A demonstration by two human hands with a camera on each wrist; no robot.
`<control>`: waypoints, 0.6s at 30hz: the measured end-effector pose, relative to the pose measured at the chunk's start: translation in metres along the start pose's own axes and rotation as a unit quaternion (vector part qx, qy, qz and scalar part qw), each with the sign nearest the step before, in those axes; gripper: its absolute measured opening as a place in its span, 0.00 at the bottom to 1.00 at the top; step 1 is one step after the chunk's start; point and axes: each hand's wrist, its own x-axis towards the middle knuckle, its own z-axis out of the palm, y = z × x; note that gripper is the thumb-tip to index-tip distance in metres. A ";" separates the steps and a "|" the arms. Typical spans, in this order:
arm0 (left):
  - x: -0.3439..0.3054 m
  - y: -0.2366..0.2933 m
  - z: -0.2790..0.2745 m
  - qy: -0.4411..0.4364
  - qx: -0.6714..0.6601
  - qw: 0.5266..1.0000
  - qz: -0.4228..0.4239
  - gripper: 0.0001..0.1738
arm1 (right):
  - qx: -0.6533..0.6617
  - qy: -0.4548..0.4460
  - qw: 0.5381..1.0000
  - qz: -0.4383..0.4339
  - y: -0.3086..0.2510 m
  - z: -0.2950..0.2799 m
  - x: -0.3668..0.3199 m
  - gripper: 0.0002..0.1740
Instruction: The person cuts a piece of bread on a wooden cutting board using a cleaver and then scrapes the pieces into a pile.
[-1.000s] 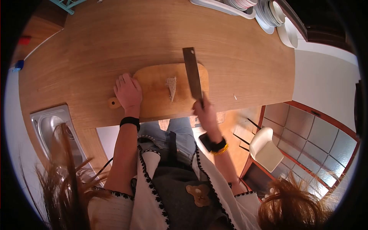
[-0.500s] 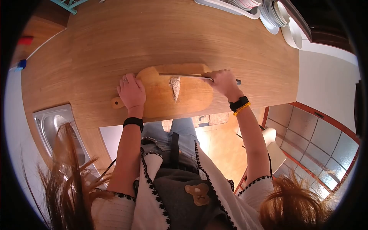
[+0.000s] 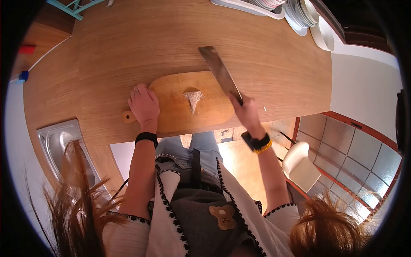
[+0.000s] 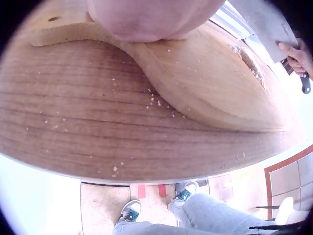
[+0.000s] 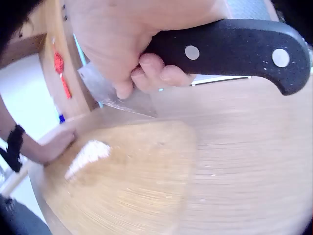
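On one board [image 3: 173, 113], one crumb pile [image 3: 193, 97] (one knife [image 3: 218, 68] held).

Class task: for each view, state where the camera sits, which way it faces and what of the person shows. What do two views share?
Head: on the head, facing down at the table; shows hair, arms, left hand on the cutting board, right hand holding the knife.
Left wrist: under that wrist, facing along the board toward the knife; shows palm, jeans, shoes.
Right wrist: under that wrist, facing across the board; shows fingers round the handle.
All share the board's pale pile.
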 end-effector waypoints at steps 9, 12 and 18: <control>-0.001 -0.001 0.001 0.033 -0.002 0.999 0.015 0.05 | 0.170 -0.055 0.965 0.190 -0.068 0.049 -0.092 0.17; -0.001 -0.003 0.001 0.004 -0.002 1.000 0.003 0.05 | 0.152 -0.051 0.972 0.174 -0.083 0.078 -0.100 0.20; -0.001 -0.005 0.003 -0.014 0.006 1.000 -0.002 0.07 | 0.131 -0.083 0.976 0.153 -0.103 0.090 -0.084 0.19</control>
